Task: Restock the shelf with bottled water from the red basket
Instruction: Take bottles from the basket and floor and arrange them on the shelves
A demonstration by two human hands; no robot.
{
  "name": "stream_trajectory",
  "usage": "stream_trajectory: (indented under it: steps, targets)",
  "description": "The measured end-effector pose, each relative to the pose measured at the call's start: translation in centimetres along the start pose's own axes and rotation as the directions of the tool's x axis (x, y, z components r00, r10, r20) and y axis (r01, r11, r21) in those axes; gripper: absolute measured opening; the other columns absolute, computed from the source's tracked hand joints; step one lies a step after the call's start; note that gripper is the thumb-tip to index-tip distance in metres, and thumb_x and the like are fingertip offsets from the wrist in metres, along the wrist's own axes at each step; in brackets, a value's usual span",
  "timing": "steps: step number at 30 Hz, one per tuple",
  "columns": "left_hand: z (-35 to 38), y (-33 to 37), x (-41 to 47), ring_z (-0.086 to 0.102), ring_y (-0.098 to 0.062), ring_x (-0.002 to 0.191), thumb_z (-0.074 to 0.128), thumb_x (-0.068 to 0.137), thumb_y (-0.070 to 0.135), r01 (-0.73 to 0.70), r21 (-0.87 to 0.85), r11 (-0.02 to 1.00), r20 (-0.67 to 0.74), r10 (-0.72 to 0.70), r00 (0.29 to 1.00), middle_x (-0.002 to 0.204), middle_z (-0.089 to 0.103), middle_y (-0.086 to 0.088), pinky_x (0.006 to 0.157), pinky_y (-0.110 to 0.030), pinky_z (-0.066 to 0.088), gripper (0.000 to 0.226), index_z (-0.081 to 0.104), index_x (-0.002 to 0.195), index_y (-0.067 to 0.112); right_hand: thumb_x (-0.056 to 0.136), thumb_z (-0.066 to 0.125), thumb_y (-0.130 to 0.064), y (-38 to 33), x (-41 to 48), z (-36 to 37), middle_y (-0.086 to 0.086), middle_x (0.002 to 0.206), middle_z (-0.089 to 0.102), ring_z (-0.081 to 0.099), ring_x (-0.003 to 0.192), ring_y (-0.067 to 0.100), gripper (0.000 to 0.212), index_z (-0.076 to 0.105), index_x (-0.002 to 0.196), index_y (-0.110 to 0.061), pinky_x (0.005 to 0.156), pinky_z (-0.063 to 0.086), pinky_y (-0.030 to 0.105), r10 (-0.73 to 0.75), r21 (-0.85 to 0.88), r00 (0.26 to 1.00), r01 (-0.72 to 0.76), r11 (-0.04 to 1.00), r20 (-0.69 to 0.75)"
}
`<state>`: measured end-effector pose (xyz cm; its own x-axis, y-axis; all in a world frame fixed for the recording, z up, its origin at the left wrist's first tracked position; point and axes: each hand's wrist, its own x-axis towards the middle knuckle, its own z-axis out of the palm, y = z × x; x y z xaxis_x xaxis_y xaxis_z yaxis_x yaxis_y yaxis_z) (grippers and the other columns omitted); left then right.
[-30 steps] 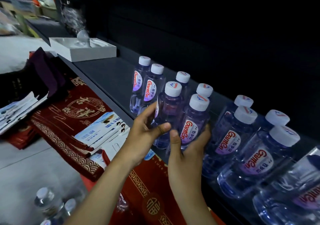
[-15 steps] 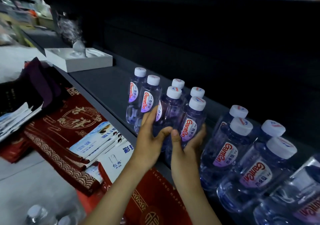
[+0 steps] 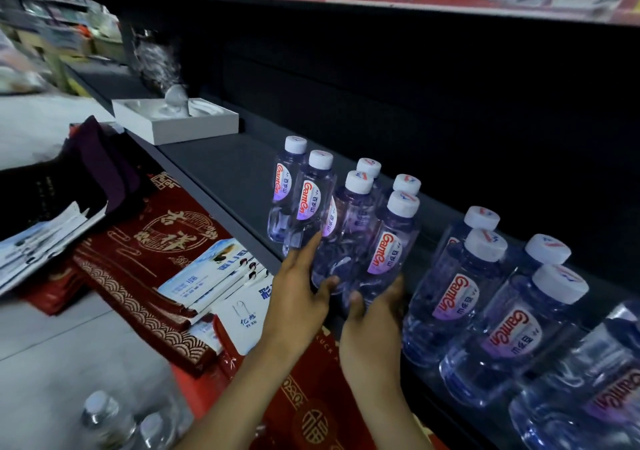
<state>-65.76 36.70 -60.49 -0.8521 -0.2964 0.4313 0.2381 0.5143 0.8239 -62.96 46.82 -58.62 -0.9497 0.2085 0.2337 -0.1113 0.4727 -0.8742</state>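
Two hands at a cluster of small water bottles (image 3: 310, 203) on the shelf (image 3: 221, 172).
The right hand (image 3: 374, 325) wraps its thumb and fingers round the base of the front bottle (image 3: 389, 255), which stands upright near the shelf edge. The left hand (image 3: 298, 297) lays straight, spread fingers against the neighbouring bottle (image 3: 346, 238). Larger bottles (image 3: 460, 290) stand just to the right.

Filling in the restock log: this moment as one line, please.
step: placing bottles | left hand: flat against bottle cluster | right hand: grips front bottle | shelf: part filled
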Motion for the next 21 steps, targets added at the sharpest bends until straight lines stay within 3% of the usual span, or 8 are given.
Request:
stream_trajectory:
  steps: [4,8,10,12,15,17,19,21]
  targets:
    - [0.4,-0.3,0.4,0.055,-0.012,0.122,0.077,0.081,0.017,0.006,-0.012,1.000,-0.035,-0.007,0.999,0.131,0.056,0.004,0.103,-0.037,0.048,0.071,0.045,0.144,0.029,0.098,0.045,-0.021,0.0,0.6,0.1,0.016,0.162,0.001,0.003,0.150,0.027,0.075,-0.005,0.155,-0.013,0.119,0.000,0.031,0.001,-0.068,1.000,0.000,0.998,0.017]
    - [1.2,0.1,0.4,0.058,-0.015,0.113,0.079,0.080,0.020,0.006,0.022,1.000,-0.087,-0.004,0.996,0.126,0.057,-0.001,0.100,-0.030,0.048,0.074,0.045,0.144,0.027,0.100,0.041,-0.022,0.1,1.2,0.1,0.015,0.162,-0.003,0.000,0.150,0.027,0.073,-0.008,0.154,-0.014,0.119,-0.003,0.030,-0.005,-0.115,1.000,0.007,0.993,0.018]
    - [1.5,0.1,0.4,0.060,-0.015,0.105,0.079,0.080,0.022,0.007,0.035,0.999,-0.085,-0.004,0.996,0.124,0.055,-0.001,0.095,-0.029,0.050,0.075,0.043,0.145,0.029,0.099,0.042,-0.026,0.4,1.6,0.4,0.016,0.162,0.002,0.008,0.150,0.030,0.076,-0.010,0.154,-0.016,0.123,0.005,0.039,0.021,-0.164,1.000,-0.018,0.986,0.014]
    - [1.6,0.3,0.3,0.059,-0.015,0.107,0.077,0.082,0.024,0.012,0.048,0.999,-0.067,-0.008,0.998,0.129,0.052,0.000,0.092,-0.022,0.047,0.075,0.039,0.147,0.031,0.099,0.044,-0.030,0.7,1.8,0.6,0.017,0.162,0.009,0.018,0.148,0.031,0.081,-0.013,0.154,-0.017,0.119,0.022,0.048,0.051,-0.209,0.999,-0.047,0.977,0.014]
    - [1.1,0.8,0.0,0.054,-0.016,0.114,0.067,0.091,0.024,-0.002,0.129,0.992,0.002,0.002,1.000,0.136,0.045,-0.001,0.087,-0.017,0.040,0.072,0.029,0.151,0.030,0.100,0.045,-0.022,0.2,1.3,0.0,0.019,0.162,0.008,0.014,0.149,0.029,0.078,-0.011,0.154,-0.010,0.120,0.022,0.043,0.096,-0.194,0.993,-0.082,0.978,0.064]
    - [0.4,0.9,-0.6,0.053,-0.021,0.115,0.057,0.096,0.022,-0.023,0.193,0.981,0.065,0.010,0.998,0.138,0.042,-0.004,0.088,-0.027,0.048,0.069,0.021,0.154,0.029,0.099,0.045,-0.014,0.0,0.3,-0.6,0.020,0.159,0.018,0.024,0.146,0.028,0.074,-0.003,0.155,-0.008,0.118,0.025,0.038,0.087,-0.163,0.992,-0.072,0.984,0.086]
    - [-0.7,1.1,-1.4,0.050,-0.026,0.117,0.048,0.099,0.022,-0.056,0.262,0.963,0.121,0.025,0.992,0.137,0.042,-0.006,0.088,-0.040,0.051,0.063,0.018,0.154,0.028,0.094,0.047,-0.009,-0.2,-0.9,-0.9,0.018,0.148,0.041,0.049,0.130,0.027,0.071,0.008,0.154,-0.013,0.108,0.041,0.038,0.058,-0.126,0.995,-0.047,0.991,0.084]
    - [-2.2,1.6,-2.4,0.048,-0.029,0.118,0.041,0.100,0.025,-0.084,0.389,0.917,0.166,0.019,0.986,0.135,0.043,-0.006,0.086,-0.043,0.051,0.059,0.018,0.154,0.028,0.091,0.050,-0.004,-0.8,-2.6,-1.3,0.011,0.144,0.048,0.054,0.123,0.022,0.073,0.013,0.153,-0.018,0.103,0.043,0.030,0.066,-0.055,0.990,-0.059,0.997,0.121]
